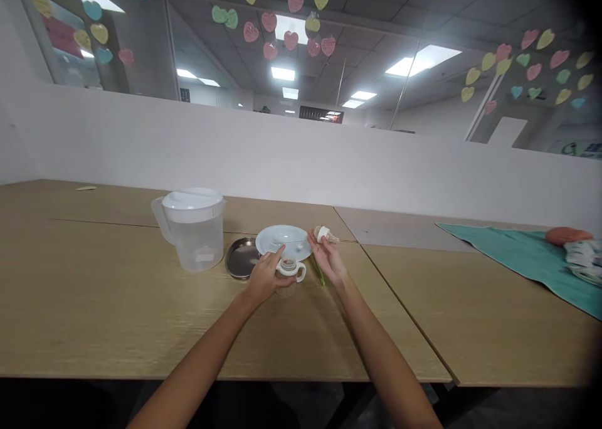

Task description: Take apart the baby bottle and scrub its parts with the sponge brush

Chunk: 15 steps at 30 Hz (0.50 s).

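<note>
The left hand (267, 277) is closed around a baby bottle (288, 267) in the middle of the worktop (117, 303). The bottle has a white handle on its right side, and its top is open. The right hand (332, 263) is closed on the white bottle top (323, 233), with its clear tip pointing right. The bottle and its top are apart. Just past the bottle is a pale plate (263, 236) with small bits on it. Left of the plate is a round metal tray (239, 258), and further left is a big clear jug (200, 234) with a lid. A thin green thing (321, 275) lies near the right hand. Far to the right is a blue-green cloth (512, 253) with an orange thing (568, 235) on it.
</note>
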### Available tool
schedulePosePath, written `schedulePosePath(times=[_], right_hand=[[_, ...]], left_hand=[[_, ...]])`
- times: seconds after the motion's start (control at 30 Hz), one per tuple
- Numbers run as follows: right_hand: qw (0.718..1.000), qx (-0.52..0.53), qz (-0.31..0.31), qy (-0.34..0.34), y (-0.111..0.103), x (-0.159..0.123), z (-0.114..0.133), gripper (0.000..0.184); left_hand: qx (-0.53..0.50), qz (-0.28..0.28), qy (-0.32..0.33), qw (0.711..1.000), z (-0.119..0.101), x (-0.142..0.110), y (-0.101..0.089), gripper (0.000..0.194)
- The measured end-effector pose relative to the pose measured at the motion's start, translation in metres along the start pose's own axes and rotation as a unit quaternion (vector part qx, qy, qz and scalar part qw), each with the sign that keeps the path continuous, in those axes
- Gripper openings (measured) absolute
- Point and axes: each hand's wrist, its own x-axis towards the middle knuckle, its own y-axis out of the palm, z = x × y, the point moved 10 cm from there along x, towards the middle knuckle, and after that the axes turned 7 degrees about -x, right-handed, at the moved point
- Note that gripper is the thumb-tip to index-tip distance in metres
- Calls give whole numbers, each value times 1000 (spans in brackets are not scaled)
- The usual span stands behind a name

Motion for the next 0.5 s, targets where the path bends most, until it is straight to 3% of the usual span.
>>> schedulePosePath(times=[0.17,0.23,0.37,0.43,0.5], right_hand=[[984,-177,-22,-19,-9,2,-12,56],[957,-289,-10,-38,-7,1,-15,59],[870,-484,62,-67,7,-6,-22,54],[839,-531,88,-72,13,-9,-23,48],[828,-546,108,-71,17,-12,-24,43]], left_hand=[[-3,5,-3,1000,1,1,0,83],[-4,6,-1,1000,1,1,1,83],[-9,4,3,1000,1,0,1,82],[-13,4,2,1000,1,0,1,80],[-18,5,0,1000,0,-1,1,78]])
